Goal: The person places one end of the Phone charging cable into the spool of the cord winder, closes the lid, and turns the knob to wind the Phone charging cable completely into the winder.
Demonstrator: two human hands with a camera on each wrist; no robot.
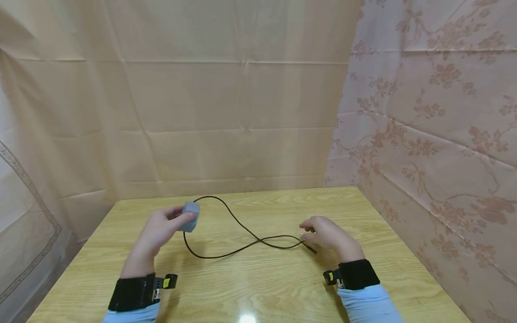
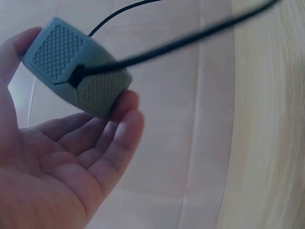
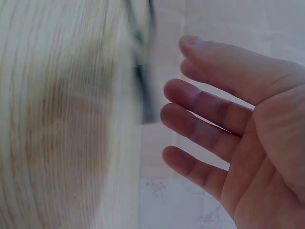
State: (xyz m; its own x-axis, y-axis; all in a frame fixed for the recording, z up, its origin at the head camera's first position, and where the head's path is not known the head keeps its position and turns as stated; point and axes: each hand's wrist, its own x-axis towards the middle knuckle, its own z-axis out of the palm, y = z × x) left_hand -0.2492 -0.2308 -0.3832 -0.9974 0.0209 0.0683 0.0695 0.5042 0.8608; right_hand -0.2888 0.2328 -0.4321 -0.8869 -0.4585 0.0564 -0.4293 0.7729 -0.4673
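Observation:
My left hand (image 1: 155,229) grips a small blue-grey block (image 1: 191,216) between thumb and fingers, above the left part of the table. In the left wrist view the block (image 2: 57,50) shows studded, textured faces, and a thin black cord (image 2: 181,44) comes out of an opening between them. From the block the cord (image 1: 236,220) makes a wide loop, crosses itself and runs right to a dark, thicker end (image 1: 311,248). Beside that end is my right hand (image 1: 325,233), fingers spread and relaxed; the right wrist view shows the blurred cord end (image 3: 147,102) just off its fingertips.
Beneath both hands is a light wood-grain table (image 1: 250,287). A beige curtain (image 1: 226,112) hangs behind it, and a pink flower-patterned cloth (image 1: 424,134) hangs along the right side. Each wrist wears a black band (image 1: 133,294) with a small camera.

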